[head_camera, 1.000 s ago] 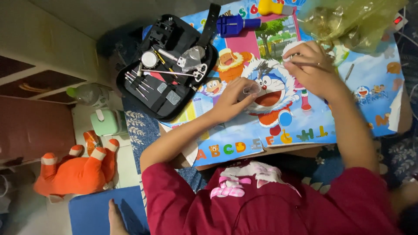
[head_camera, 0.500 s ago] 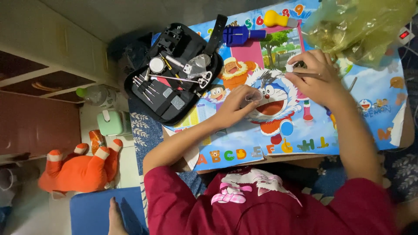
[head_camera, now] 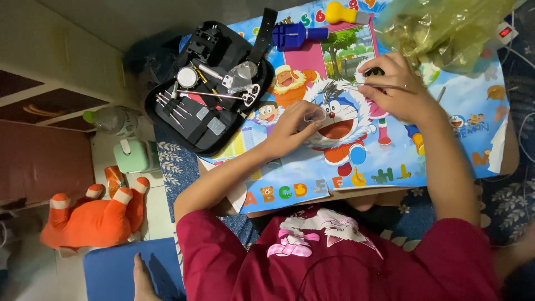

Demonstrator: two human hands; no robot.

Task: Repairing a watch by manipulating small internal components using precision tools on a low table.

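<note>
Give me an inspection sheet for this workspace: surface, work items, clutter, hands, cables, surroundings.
Surface: low table under a cartoon mat.
Work items: thin tool and a small dark part, in the right hand; a small clear piece at the left fingers.
Clutter: open black tool case, blue tool, yellow tool, crumpled yellow-green bag.
Hands: left hand and right hand both on the mat.
Cables: white lead at the right edge.
Surroundings: orange plush toy, green box, bottle, blue mat.
</note>
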